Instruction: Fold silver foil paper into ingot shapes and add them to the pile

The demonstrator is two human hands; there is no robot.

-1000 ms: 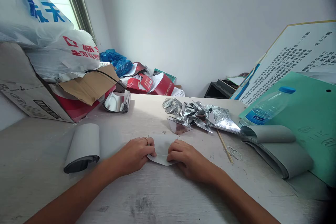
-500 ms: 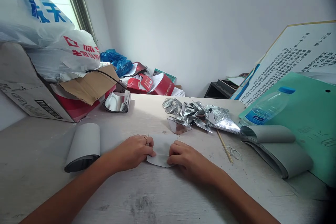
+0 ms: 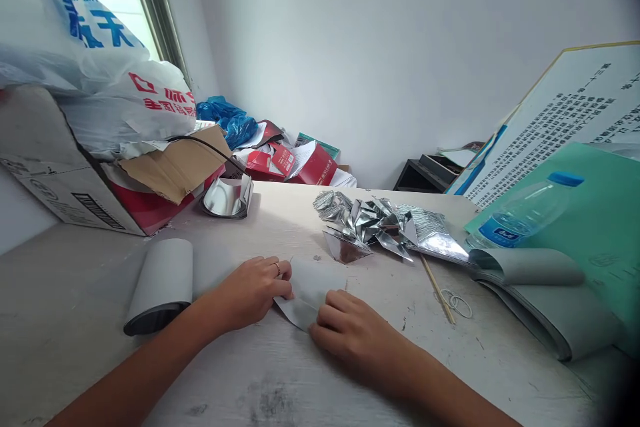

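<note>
Pale grey sheet [image 3: 316,282] on counter [image 3: 225,380]. Left hand [image 3: 253,293]: fingers pinching its left edge. Right hand [image 3: 354,332]: fingers curled at near corner; cannot tell whether pinching.

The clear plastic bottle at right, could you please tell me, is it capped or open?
Capped: the bottle has a blue plastic cap covering its mouth.

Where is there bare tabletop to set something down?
Tabletop shows bare between silver roll and foil pieces, in front of the grey sheet between left forearm and right forearm, and between right hand and stick. Crowded: the far right, where grey stack and bottle bunch.
</note>
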